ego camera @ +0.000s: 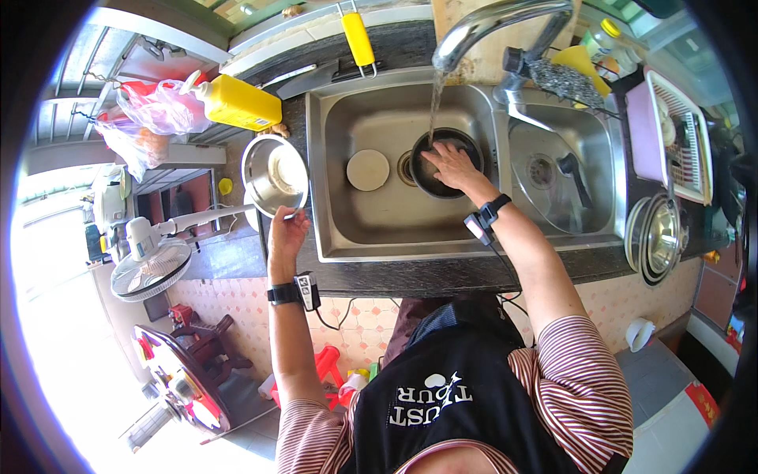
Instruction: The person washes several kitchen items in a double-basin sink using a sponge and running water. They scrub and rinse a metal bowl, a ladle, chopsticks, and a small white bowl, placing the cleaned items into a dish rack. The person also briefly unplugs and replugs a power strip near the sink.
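Observation:
My left hand [288,231] grips the rim of a stainless steel bowl [275,175], which is at the counter's edge left of the sink. My right hand [455,169] reaches into a dark round pan [444,186] in the larger sink basin [379,222], its fingers spread. Water [437,106] runs from the chrome faucet [491,29] into the pan by my fingertips. A pale round disc [368,170] lies in the same basin, left of the drain [407,168]. Whether my right fingers grip anything in the pan is unclear.
A glass lid [548,178] with a black handle lies in the smaller basin. A yellow pump bottle [240,103], a knife [308,80] and a yellow-handled tool [357,38] sit around the sink. Nested metal bowls [657,237] and a dish rack [678,136] stand at right.

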Available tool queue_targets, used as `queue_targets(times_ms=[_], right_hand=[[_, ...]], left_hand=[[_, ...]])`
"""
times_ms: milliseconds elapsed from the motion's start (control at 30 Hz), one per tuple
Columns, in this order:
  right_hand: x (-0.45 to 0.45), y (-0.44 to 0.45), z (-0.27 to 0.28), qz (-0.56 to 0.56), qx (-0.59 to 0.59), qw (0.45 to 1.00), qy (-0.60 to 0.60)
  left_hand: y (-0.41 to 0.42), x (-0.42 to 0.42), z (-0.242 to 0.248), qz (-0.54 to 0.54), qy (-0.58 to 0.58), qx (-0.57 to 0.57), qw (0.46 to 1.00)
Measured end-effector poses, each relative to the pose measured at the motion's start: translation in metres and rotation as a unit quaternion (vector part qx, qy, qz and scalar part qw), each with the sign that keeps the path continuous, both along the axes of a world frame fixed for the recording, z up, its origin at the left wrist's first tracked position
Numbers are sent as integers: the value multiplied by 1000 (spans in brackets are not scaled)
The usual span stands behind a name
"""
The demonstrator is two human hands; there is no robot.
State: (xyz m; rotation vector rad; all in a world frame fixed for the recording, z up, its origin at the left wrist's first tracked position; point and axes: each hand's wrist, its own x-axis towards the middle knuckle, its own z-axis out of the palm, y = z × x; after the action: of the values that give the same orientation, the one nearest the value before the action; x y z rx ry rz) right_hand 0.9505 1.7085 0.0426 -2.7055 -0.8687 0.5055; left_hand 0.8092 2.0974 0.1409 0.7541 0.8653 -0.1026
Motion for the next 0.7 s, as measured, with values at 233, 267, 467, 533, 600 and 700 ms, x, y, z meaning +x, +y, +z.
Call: queue_targets(times_ms=[233, 267, 467, 533, 600, 700], right_hand=[[-5, 3, -57, -6, -176, 976, 128], [0, -2, -53, -5, -179, 974, 140], [7, -28, 37, -48, 80, 974, 207], [0, -31, 69, -59, 148, 965, 210], [-15, -21, 88, -62, 274, 953, 114], [-41, 9, 93, -124, 504, 804, 289]], left_hand=[[-80, 10, 24, -103, -89, 29, 990], [-91, 16, 22, -132, -83, 58, 986], [-155, 40, -20, -202, -105, 225, 947], [-175, 47, -35, -205, -108, 249, 940], [-199, 52, -48, -191, -74, 245, 948], [-229, 60, -61, -177, -41, 201, 963]])
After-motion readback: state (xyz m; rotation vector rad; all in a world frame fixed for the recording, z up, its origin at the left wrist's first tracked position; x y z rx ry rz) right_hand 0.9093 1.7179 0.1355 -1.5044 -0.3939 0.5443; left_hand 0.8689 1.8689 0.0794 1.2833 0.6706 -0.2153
